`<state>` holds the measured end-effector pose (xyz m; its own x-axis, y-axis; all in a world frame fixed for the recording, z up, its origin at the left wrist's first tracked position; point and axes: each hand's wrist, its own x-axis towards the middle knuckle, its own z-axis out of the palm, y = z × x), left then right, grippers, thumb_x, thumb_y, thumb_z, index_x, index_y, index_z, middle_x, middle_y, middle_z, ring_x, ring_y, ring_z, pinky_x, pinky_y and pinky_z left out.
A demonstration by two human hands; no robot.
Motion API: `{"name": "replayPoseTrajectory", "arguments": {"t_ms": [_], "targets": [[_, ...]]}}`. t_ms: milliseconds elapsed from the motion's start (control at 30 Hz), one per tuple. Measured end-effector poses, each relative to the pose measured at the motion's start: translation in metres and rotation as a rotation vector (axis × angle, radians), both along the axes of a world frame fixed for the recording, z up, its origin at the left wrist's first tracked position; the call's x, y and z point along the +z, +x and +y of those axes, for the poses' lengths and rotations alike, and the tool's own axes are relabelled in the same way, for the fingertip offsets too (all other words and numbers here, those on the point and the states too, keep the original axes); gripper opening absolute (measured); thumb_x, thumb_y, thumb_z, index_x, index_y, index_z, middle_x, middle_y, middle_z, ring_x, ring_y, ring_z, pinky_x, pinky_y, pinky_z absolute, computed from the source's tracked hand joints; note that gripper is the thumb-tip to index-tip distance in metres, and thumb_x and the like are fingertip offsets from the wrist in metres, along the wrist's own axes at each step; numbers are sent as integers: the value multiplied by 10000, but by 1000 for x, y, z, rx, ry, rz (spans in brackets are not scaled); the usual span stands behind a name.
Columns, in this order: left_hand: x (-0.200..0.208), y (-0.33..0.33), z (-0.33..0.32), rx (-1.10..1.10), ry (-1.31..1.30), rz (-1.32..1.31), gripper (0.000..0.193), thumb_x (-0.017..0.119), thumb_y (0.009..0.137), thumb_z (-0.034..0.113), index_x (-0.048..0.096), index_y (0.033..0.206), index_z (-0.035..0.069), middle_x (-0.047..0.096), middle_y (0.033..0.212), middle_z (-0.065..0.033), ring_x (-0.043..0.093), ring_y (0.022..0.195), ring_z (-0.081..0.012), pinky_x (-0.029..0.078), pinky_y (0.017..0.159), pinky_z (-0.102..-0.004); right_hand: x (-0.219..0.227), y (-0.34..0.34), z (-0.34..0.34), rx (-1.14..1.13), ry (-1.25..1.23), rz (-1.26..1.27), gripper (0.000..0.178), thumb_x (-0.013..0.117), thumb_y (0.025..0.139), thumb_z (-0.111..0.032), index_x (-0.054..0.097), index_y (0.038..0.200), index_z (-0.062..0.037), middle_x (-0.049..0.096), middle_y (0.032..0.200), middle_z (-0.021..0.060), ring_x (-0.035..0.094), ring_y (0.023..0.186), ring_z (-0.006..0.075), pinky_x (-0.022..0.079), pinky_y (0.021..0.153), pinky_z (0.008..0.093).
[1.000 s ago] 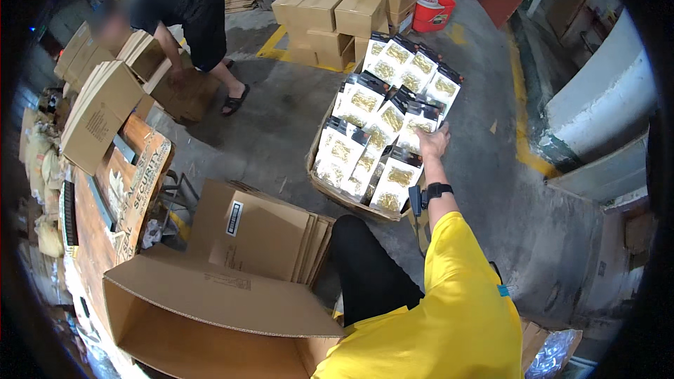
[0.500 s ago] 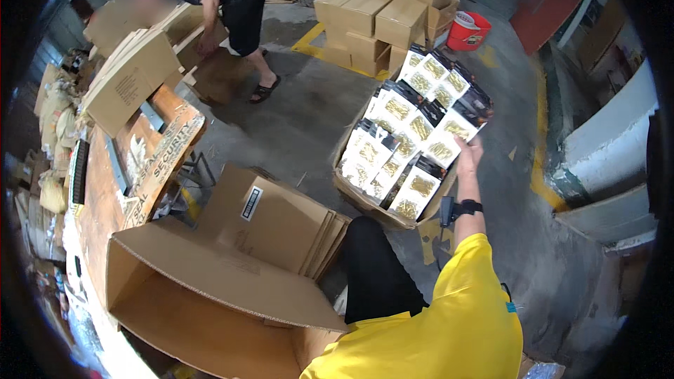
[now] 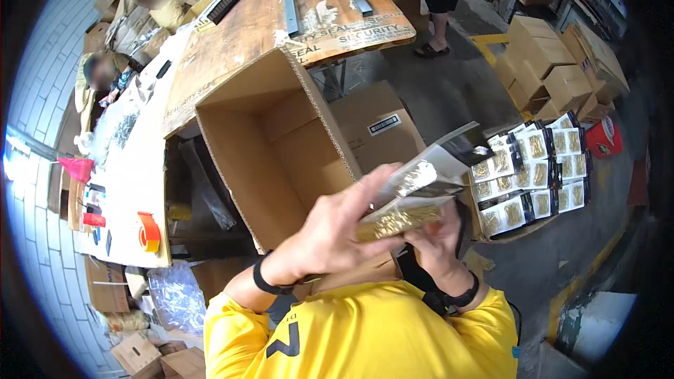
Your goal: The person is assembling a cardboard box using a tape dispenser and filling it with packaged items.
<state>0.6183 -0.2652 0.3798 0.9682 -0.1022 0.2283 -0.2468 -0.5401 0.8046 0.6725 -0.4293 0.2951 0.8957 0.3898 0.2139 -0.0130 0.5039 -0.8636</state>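
In front of my chest, my left hand (image 3: 333, 228) grips flat packets (image 3: 404, 219) of small gold-coloured pieces from the left. Clear film and a black top edge show on them; how many there are cannot be told. My right hand (image 3: 437, 242) holds the same packets from the right, its fingers partly hidden behind them. Just beyond my left hand, an open cardboard box (image 3: 242, 158) has its mouth tilted toward me, with bare walls inside. At the right, a shallow carton (image 3: 518, 231) holds rows of similar packets (image 3: 531, 174) on white cards.
A wooden table (image 3: 225, 56) stands beyond the open box, and an orange tape roll (image 3: 148, 232) sits on the white surface at left. Flat cardboard (image 3: 372, 130) leans behind the box. Stacked cartons (image 3: 537, 63), a red bucket (image 3: 604, 137) and a person's legs (image 3: 442, 7) are farther back.
My view has swung left toward the open box. My right hand has left the carton of packets, and both hands now hold packets in front of me. The other person now stands upright.
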Motion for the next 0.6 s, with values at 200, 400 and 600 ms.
{"name": "replayPoseTrajectory", "arguments": {"t_ms": [200, 400, 600], "targets": [[-50, -78, 62, 402, -84, 174, 607, 827, 653, 144, 483, 1130, -8, 652, 983, -141, 642, 917, -188, 499, 815, -303, -13, 3, -9, 79, -836, -644, 785, 780, 702, -259, 375, 1293, 60, 466, 1274, 226, 466, 1194, 327, 374, 1003, 383], [-104, -107, 67, 410, 502, 377, 448, 763, 678, 229, 487, 969, 28, 610, 929, -203, 616, 770, -356, 523, 640, -389, -54, -10, 19, 448, -1196, -637, 654, 607, 802, -171, 296, 1346, 16, 571, 1052, 295, 603, 899, 410, 507, 772, 445], [-146, -104, 41, 35, 662, 373, 437, 738, 662, 230, 479, 952, 31, 559, 879, -149, 621, 732, -329, 525, 629, -404, -68, 13, 4, 352, -936, -447, 540, 561, 805, -80, 393, 1318, -52, 623, 861, 260, 612, 805, 412, 507, 716, 449]]}}
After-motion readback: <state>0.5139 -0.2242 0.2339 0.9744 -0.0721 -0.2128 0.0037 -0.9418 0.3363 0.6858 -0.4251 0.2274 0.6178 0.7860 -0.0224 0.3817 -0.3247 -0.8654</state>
